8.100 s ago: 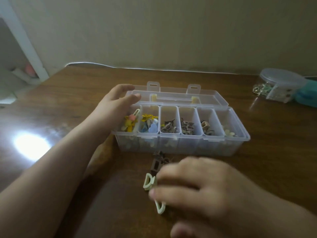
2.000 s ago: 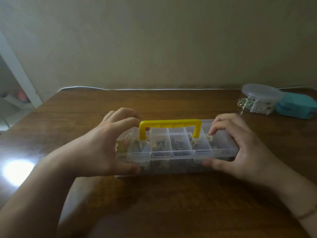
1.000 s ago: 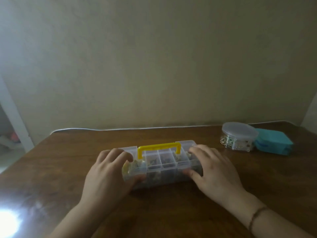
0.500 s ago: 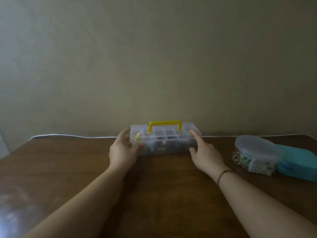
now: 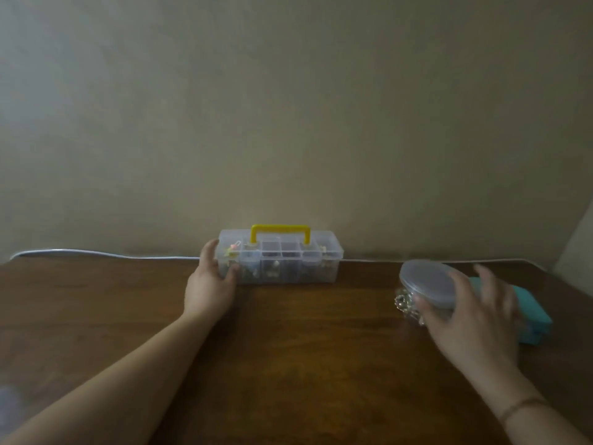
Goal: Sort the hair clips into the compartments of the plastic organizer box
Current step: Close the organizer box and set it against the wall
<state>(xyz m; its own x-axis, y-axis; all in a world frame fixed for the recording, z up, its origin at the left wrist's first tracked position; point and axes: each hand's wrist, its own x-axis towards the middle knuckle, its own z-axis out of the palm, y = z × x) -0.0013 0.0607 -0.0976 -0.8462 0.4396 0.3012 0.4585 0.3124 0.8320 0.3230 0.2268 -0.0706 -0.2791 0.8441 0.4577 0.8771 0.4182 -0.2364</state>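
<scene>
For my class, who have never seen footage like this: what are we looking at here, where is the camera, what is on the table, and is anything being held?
There is no machine: a person wears a camera on the head, looking forward and down at their own bare arms. On the wooden table stands a closed clear organizer box with a yellow handle, against the wall. The left hand holds its end. The right hand curls around a round lidded container, beside a teal case.

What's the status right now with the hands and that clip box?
Left hand grips the organizer box at its left end. Right hand grasps the round clear container. Box lid closed, against the wall. Nothing blocking.
</scene>
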